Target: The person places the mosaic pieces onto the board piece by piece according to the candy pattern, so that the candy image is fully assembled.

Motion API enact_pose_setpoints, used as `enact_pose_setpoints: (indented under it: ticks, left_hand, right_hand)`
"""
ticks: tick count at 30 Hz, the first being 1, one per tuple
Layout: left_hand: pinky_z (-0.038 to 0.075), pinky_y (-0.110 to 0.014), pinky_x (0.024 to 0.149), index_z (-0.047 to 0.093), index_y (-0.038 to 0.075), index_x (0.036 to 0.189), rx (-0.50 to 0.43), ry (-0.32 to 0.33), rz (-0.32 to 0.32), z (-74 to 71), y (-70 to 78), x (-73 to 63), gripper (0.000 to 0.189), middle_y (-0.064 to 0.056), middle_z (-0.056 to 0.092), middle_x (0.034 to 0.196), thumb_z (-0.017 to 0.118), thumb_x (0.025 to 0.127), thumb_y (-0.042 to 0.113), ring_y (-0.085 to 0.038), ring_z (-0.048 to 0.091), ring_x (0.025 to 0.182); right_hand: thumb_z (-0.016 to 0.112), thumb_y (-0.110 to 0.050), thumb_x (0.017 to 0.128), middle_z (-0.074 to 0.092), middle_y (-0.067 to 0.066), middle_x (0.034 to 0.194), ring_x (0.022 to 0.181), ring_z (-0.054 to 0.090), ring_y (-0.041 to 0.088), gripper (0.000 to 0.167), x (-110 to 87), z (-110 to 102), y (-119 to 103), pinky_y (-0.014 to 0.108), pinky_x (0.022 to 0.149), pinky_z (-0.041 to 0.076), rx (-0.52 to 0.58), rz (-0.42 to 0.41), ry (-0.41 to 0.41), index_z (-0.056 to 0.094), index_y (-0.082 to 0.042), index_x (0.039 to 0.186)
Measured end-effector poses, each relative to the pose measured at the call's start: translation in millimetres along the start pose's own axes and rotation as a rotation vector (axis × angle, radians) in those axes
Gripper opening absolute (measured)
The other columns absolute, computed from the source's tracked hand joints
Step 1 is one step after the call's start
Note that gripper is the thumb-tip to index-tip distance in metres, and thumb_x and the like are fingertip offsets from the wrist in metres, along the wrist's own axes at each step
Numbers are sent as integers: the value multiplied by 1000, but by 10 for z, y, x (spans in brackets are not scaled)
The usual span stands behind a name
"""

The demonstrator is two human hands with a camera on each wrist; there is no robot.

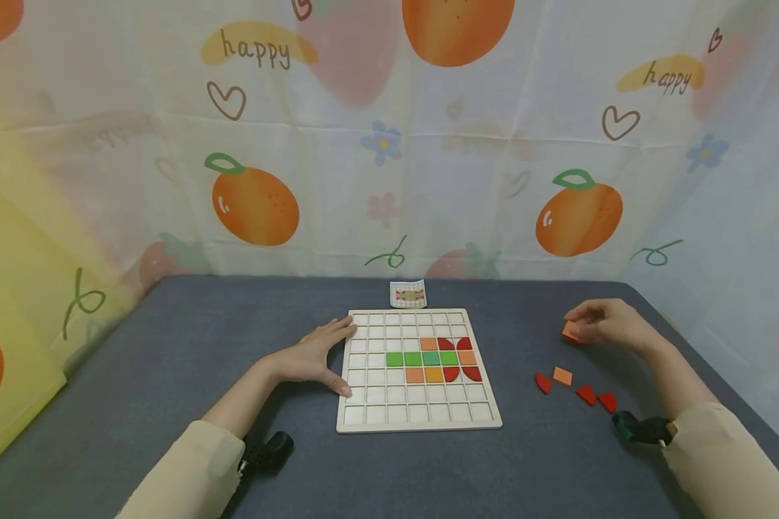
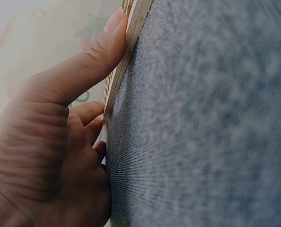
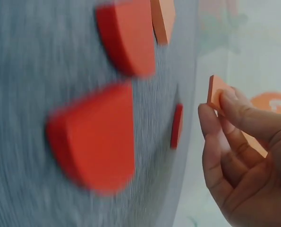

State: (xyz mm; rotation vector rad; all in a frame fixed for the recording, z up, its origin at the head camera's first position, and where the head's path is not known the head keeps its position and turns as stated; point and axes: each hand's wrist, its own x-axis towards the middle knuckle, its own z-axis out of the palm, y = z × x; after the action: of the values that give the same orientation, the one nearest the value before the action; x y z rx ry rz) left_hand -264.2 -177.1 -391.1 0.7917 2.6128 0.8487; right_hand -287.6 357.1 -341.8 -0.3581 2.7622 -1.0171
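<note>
My right hand (image 1: 609, 321) pinches a light orange square tile (image 3: 216, 91) between thumb and fingers, raised over the right side of the table. My left hand (image 1: 304, 360) rests at the left edge of a white gridded board (image 1: 422, 430), fingers extended, its thumb on the rim. Green square tiles (image 1: 404, 358), a teal one (image 1: 431, 358), orange squares (image 1: 429, 344) and red quarter-circle tiles (image 1: 451, 374) lie in cells at the board's middle and right. On the table below my right hand are a loose orange tile (image 1: 562, 375) and red quarter-circle pieces (image 3: 100, 142).
A small card with a printed coloured pattern (image 1: 407, 294) stands behind the board's far edge. The dark grey table (image 1: 169, 346) reaches a fruit-printed curtain (image 1: 337, 187) at the back and sides.
</note>
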Motion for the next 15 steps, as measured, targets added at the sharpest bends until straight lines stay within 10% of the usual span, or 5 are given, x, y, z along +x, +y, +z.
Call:
enact_pose_setpoints:
  ticks: [15]
  left_hand:
    - [5, -71, 119, 21, 5, 158, -11, 1, -4, -6, 16, -1, 119, -16, 8, 168, 85, 70, 54, -45, 2, 155]
  right_hand:
    - [66, -19, 95, 73, 13, 104, 86, 72, 15, 30, 208, 373, -534, 33, 77, 60, -35, -94, 1, 68, -3, 121]
